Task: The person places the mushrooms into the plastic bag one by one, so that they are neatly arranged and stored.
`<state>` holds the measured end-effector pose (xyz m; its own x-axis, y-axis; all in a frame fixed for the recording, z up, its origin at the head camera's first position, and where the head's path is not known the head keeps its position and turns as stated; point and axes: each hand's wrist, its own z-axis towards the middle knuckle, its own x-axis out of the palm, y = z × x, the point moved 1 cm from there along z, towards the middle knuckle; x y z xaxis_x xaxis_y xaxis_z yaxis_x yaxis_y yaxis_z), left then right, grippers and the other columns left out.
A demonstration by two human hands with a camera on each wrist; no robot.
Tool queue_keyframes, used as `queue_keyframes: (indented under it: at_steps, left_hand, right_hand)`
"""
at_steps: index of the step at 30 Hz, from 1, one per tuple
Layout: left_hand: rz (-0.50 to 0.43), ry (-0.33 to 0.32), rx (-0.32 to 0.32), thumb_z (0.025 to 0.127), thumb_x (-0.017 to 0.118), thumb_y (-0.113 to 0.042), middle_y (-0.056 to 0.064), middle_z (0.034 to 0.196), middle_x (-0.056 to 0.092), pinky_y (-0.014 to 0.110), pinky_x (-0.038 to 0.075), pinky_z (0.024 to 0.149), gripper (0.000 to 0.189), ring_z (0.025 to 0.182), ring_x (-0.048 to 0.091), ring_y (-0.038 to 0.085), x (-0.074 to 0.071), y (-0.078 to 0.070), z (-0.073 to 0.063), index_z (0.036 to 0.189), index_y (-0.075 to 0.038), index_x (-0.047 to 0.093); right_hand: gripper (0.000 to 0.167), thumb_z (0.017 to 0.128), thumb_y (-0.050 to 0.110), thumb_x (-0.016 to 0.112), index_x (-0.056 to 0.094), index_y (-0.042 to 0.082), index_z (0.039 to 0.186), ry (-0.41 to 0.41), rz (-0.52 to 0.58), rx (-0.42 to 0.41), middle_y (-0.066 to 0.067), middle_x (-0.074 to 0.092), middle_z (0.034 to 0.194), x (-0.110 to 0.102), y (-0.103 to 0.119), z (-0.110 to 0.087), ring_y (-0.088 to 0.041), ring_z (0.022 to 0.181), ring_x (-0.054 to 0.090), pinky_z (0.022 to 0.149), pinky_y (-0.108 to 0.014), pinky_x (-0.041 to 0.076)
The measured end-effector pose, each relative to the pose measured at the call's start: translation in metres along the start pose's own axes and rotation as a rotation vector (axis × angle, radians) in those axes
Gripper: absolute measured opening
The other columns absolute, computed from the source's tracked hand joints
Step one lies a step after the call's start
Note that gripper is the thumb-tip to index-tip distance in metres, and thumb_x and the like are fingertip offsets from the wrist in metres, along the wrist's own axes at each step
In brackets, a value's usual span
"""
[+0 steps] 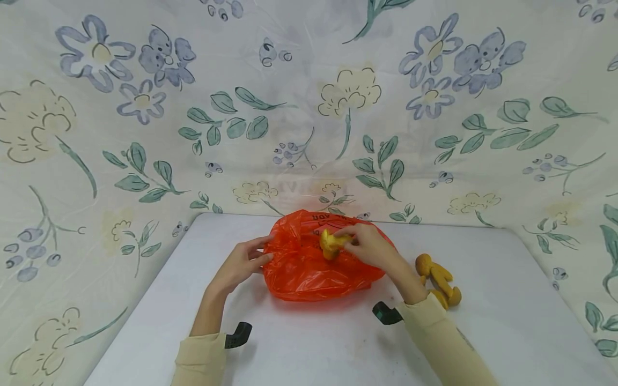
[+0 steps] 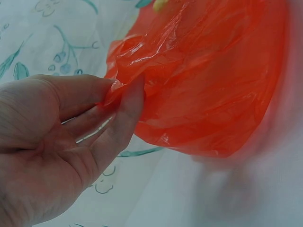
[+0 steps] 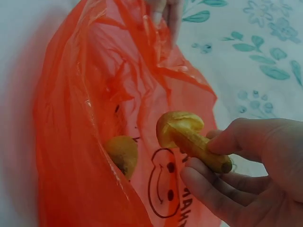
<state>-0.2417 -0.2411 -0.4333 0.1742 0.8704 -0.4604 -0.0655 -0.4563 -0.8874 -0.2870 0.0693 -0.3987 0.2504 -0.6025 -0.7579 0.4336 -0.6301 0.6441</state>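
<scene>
A red-orange plastic bag (image 1: pixel 314 273) lies on the table with its mouth open towards the right hand. At its left side my left hand (image 1: pixel 245 261) pinches the rim, thumb and fingertips bunching the film in the left wrist view. My right hand (image 3: pixel 251 165) holds a yellow-brown mushroom (image 3: pixel 189 137) by its stem, cap pointing away from the palm. That mushroom is over the bag's mouth, in front of the printed inner wall. Deeper inside the bag, another mushroom (image 3: pixel 122 153) shows partly behind the near film.
Several brown-yellow mushrooms (image 1: pixel 439 279) lie on the white table (image 1: pixel 309 343) to the right of the bag, partly behind the right forearm. A flower-patterned cloth (image 1: pixel 309 134) rises behind the table and along both sides. Black wrist cameras (image 1: pixel 238 335) stick out from both sleeves.
</scene>
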Motion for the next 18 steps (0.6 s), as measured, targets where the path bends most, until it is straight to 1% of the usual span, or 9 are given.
queue_keyframes:
  at_steps: [5, 7, 10, 15, 18]
  left_hand:
    - [0.005, -0.001, -0.003, 0.096, 0.062, -0.015, 0.018, 0.137, 0.057, 0.034, 0.061, 0.080, 0.052, 0.112, 0.065, 0.032, 0.001, 0.001, 0.001, 0.146, -0.013, 0.047]
    - [0.006, -0.003, -0.004, 0.096, 0.062, -0.014, 0.018, 0.137, 0.056, 0.035, 0.061, 0.080, 0.052, 0.113, 0.065, 0.032, 0.001, 0.001, 0.000, 0.146, -0.013, 0.047]
    - [0.008, -0.003, -0.004, 0.096, 0.061, -0.014, 0.018, 0.138, 0.056, 0.034, 0.061, 0.081, 0.052, 0.113, 0.065, 0.033, 0.001, 0.001, 0.000, 0.146, -0.013, 0.047]
    - [0.005, 0.000, -0.002, 0.096, 0.061, -0.014, 0.018, 0.138, 0.056, 0.034, 0.061, 0.081, 0.052, 0.113, 0.064, 0.033, 0.001, 0.001, 0.000, 0.146, -0.012, 0.047]
    - [0.002, 0.000, -0.004, 0.096, 0.061, -0.014, 0.018, 0.139, 0.055, 0.034, 0.061, 0.081, 0.052, 0.114, 0.064, 0.033, 0.001, 0.001, 0.000, 0.146, -0.012, 0.047]
  right_hand:
    - [0.030, 0.092, 0.007, 0.061, 0.071, 0.015, 0.119, 0.022, 0.020, 0.044, -0.007, 0.065, 0.124, 0.005, 0.002, 0.008, -0.020, 0.093, 0.059, 0.079, -0.026, 0.057]
    - [0.030, 0.092, 0.008, 0.062, 0.071, 0.015, 0.119, 0.027, 0.039, 0.055, -0.007, 0.065, 0.124, 0.007, 0.003, 0.010, -0.021, 0.095, 0.060, 0.081, -0.028, 0.058]
    - [0.029, 0.092, 0.008, 0.062, 0.071, 0.015, 0.119, 0.037, 0.071, 0.070, -0.008, 0.065, 0.123, 0.010, 0.004, 0.016, -0.021, 0.094, 0.061, 0.080, -0.028, 0.058]
    - [0.028, 0.093, 0.009, 0.062, 0.071, 0.015, 0.119, 0.060, 0.115, 0.095, -0.008, 0.065, 0.120, 0.018, 0.004, 0.023, -0.020, 0.089, 0.060, 0.074, -0.025, 0.058]
    - [0.027, 0.094, 0.010, 0.062, 0.071, 0.016, 0.119, 0.074, 0.144, 0.121, -0.006, 0.065, 0.119, 0.022, 0.002, 0.027, -0.019, 0.087, 0.061, 0.074, -0.025, 0.058]
